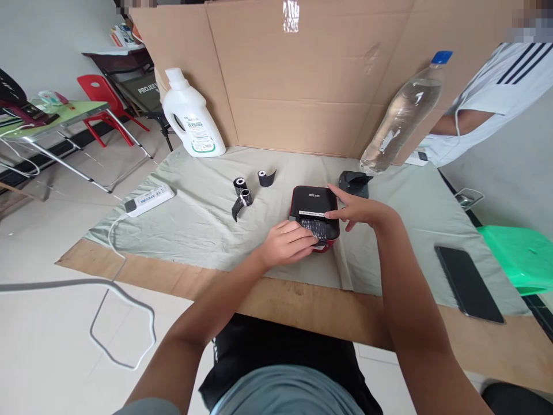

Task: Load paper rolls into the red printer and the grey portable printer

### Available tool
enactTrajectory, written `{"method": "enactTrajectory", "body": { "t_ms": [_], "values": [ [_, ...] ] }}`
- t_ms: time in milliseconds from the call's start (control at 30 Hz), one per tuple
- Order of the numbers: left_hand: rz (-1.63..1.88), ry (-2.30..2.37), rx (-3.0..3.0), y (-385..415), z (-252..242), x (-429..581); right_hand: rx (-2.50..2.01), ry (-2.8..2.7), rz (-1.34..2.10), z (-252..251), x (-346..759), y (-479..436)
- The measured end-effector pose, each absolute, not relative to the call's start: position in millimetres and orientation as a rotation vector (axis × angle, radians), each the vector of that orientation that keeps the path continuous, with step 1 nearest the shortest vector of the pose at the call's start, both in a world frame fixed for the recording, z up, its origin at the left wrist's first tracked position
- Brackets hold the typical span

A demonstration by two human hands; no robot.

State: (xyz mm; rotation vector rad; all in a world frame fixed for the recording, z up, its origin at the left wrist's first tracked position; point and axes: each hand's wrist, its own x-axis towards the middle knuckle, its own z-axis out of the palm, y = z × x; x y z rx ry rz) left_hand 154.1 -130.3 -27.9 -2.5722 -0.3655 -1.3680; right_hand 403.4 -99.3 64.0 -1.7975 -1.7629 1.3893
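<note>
A small black device with red sides, which looks like a portable printer, lies on the cloth in front of me. My left hand is closed at its front left corner, fingertips on the dark textured strip at the front. The undersides of those fingers are hidden. My right hand has its fingers apart, with the index finger and thumb touching the device's right side. Left of it are a black roll with a white core, a second black roll and a partly unwound roll.
Behind the device sits a black holder. A white jug and a tilted clear bottle stand before the cardboard. A power strip lies left, a phone right. Someone's white sleeve shows behind.
</note>
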Motion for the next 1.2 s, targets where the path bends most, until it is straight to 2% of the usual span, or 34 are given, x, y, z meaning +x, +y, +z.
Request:
{"method": "enactTrajectory", "body": {
  "t_ms": [167, 300, 367, 433, 567, 667, 767, 1000, 1200],
  "values": [
    [-1.506, -0.445, -2.624, -126.7, -26.8, 148.2, -1.588, -1.574, 1.561, 47.9, 408.5, -106.2],
    [-1.702, -0.9, -2.627, -111.8, -23.0, 131.7, -1.475, -1.409, 1.579, 24.0, 409.7, -107.8],
    [-1.676, -1.185, -2.8, -102.4, -21.2, 121.3, -1.49, -1.276, 1.458, 7.2, 401.2, -117.6],
    [-1.501, -1.347, -3.138, -95.1, -19.5, 112.4, -1.494, -1.144, 1.263, -12.7, 387.4, -134.8],
    [-1.097, -1.38, -3.587, -93.1, -17.9, 108.1, -1.346, -1.184, 0.903, -49.9, 362.0, -172.8],
    [-1.092, -1.347, -3.613, -101.2, -19.8, 117.0, -1.281, -1.477, 0.601, -61.8, 357.3, -187.6],
    [-1.219, -1.346, -3.548, -106.0, -21.9, 128.7, -1.338, -1.616, 0.452, -59.1, 362.5, -187.5],
    [-1.44, -1.127, -3.562, -41.3, -2.0, 152.8, -1.253, -1.638, 0.4, -37.2, 384.0, -108.7],
    [-1.393, -1.335, -3.527, 50.0, -5.4, 176.2, -1.135, -1.568, 0.623, -39.0, 391.3, -16.3]
  ]
}}
